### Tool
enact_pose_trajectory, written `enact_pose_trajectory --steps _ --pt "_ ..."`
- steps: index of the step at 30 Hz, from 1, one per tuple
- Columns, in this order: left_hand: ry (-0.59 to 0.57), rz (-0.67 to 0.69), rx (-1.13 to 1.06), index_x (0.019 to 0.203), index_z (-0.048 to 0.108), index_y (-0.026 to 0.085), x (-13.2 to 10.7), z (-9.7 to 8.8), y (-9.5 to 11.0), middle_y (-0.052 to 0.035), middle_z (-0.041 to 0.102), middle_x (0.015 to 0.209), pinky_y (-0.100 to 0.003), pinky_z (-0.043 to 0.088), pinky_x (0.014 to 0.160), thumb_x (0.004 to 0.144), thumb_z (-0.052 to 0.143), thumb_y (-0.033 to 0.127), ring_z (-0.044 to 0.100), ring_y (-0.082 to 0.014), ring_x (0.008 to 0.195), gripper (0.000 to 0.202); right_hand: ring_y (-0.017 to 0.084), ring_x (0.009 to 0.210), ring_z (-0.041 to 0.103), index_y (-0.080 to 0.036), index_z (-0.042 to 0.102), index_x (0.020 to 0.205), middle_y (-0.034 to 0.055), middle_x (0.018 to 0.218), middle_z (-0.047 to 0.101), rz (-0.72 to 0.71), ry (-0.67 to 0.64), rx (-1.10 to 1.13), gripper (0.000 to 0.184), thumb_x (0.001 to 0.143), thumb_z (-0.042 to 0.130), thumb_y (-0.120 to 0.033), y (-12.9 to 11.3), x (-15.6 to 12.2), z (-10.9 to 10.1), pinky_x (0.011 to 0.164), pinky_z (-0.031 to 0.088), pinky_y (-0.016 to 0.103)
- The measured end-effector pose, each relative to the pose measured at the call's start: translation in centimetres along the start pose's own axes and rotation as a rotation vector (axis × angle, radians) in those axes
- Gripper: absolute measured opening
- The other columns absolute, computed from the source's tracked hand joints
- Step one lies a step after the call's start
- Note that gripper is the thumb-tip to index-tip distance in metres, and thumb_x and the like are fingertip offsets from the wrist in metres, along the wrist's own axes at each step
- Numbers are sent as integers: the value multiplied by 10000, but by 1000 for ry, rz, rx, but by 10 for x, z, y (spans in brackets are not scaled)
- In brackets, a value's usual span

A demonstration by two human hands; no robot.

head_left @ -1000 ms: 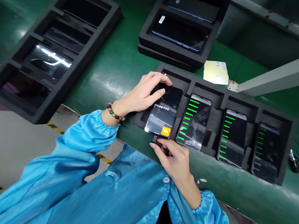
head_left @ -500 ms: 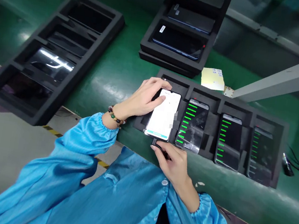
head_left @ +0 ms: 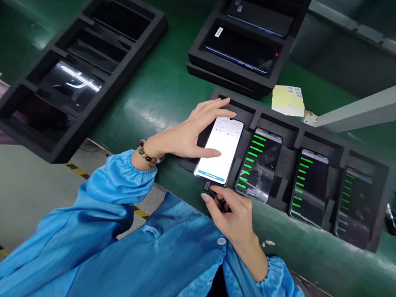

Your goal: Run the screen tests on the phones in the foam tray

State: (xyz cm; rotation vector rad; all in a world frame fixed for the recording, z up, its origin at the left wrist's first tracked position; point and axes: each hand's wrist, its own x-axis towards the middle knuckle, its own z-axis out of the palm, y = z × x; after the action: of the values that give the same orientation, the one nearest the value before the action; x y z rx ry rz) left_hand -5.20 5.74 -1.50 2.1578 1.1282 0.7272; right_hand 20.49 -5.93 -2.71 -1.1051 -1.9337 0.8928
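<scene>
The left hand [head_left: 188, 134] is reaching over the slim smartphone with a white lit screen [head_left: 221, 144], which is lying in the leftmost slot of the long black foam tray [head_left: 294, 125] on the glossy green tabletop [head_left: 146, 96]. Its grip is released. The fingers are spread and lifted, and only the thumb is touching the lower middle of the glass. The right hand [head_left: 234, 216] is sitting at the tray's near edge, its grip clenched on a small dark plug [head_left: 209, 188] that is meeting the phone's bottom edge. The fingers are hiding whether the plug is fully seated.

As I judge it, the plug is calling for a straight hold, in line with the phone and without twist, so that the socket is not being levered. The thumb is best pressing lightly and squarely, or the phone risks sliding in its slot. Having the other fingers off the glass is guarding against stray touches.

Three dark smartphones showing green lines of text [head_left: 258, 165] are lying in the tray's other slots, just beside the lit one. A second black foam tray with glossy dark panels [head_left: 18, 126] is lying well apart to the left. A stack of black foam trays [head_left: 232, 71] is standing farther back, near a pale yellow sticker sheet [head_left: 289, 100].
</scene>
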Motion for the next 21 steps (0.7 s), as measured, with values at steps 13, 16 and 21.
enact_pose_trajectory --steps 13,16,21 --pt "-75 17 15 1714 399 348 -15 0 24 -163 229 1887 -750 149 1399 940 772 713 206 -447 1754 934 94 527 609 -208 824 1060 -17 720 750 32 -20 20 188 1038 767 -385 1 -1 -1 550 530 233" --pt "9 12 -20 1649 495 347 -15 2 22 -144 452 1786 -700 290 1369 1026 677 632 405 -395 1662 709 101 546 638 -212 823 1063 -16 719 752 30 -18 20 183 1040 765 -384 1 -1 -1 554 536 236" --pt "132 30 42 1270 780 329 -17 11 15 -105 710 1488 -658 435 1259 1073 586 518 595 -351 1415 335 103 566 668 -201 813 1062 -19 719 752 10 -17 12 181 1046 765 -376 0 0 -1 550 531 234"
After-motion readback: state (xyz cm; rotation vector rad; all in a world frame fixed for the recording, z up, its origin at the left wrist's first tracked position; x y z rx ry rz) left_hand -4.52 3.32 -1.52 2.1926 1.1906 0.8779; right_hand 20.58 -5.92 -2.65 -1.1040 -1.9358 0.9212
